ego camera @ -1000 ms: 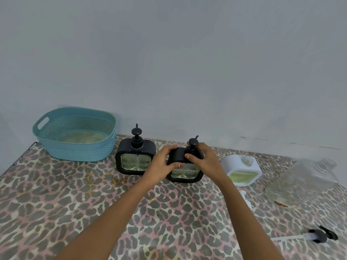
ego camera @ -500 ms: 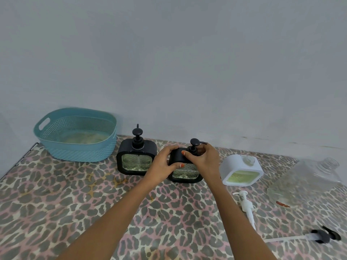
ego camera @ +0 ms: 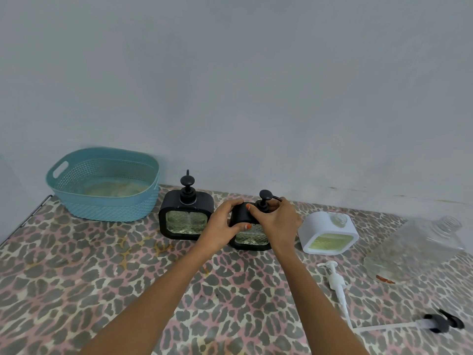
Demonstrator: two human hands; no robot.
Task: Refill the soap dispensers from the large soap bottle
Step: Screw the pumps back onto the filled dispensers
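Reading from the left, a teal basket [ego camera: 110,208] stands at the back of the leopard-print table [ego camera: 102,278], apart from the work. Beside it the first black dispenser [ego camera: 186,221] stands upright and closed, greenish soap showing in its window; it appears finished. Next, the left hand [ego camera: 221,224] clasps the upper left corner of the second black dispenser [ego camera: 252,238], fingers curled over its shoulder, while the right hand [ego camera: 280,221] pinches the collar beneath the pump head [ego camera: 265,194]; whether the collar is being tightened or loosened cannot be told. To the right, the white dispenser [ego camera: 327,231] shows soap but has an open neck, and its white pump [ego camera: 335,279] lies on the table nearby. Farthest right, the large soap bottle [ego camera: 414,248] lies tilted, uncapped and apparently almost empty, with a spare black pump [ego camera: 444,322] in front of it. Judged remaining: closing two dispensers.
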